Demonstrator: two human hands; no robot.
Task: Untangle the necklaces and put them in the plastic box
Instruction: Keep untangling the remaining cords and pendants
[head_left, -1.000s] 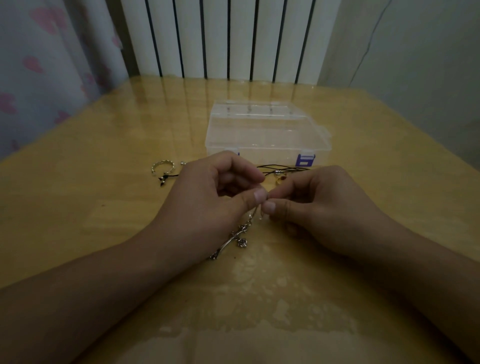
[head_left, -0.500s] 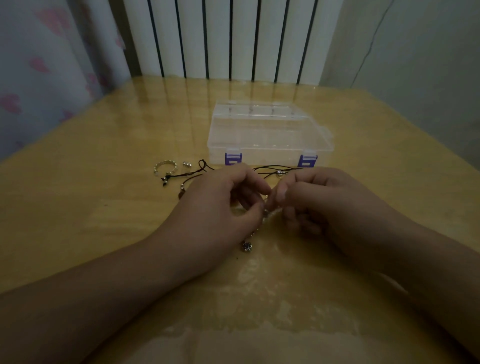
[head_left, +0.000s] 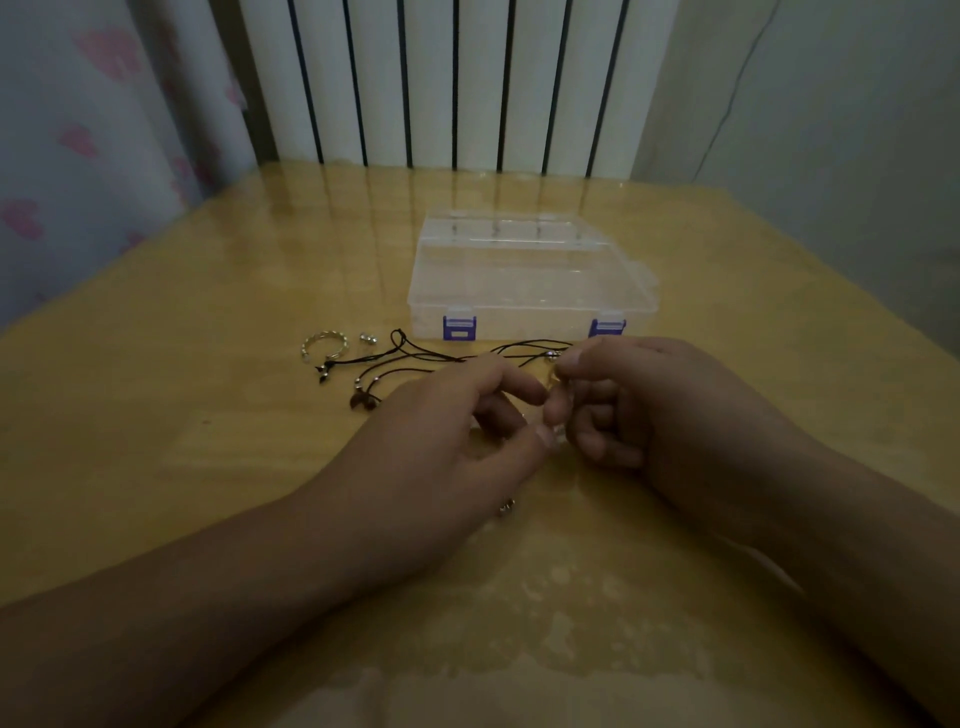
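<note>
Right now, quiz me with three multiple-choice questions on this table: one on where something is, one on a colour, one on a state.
1. Where is the ring?
A. left of the box
B. inside the box
C. right of the box

2. What colour are the latches?
A. red
B. purple
C. green

3. The box lid is:
A. closed
B. removed
C. propped upright

Answers: 1 A, the ring lies on the table off the box's left front corner. 2 B, both front latches look purple. 3 A, the lid lies flat with latches down.
</note>
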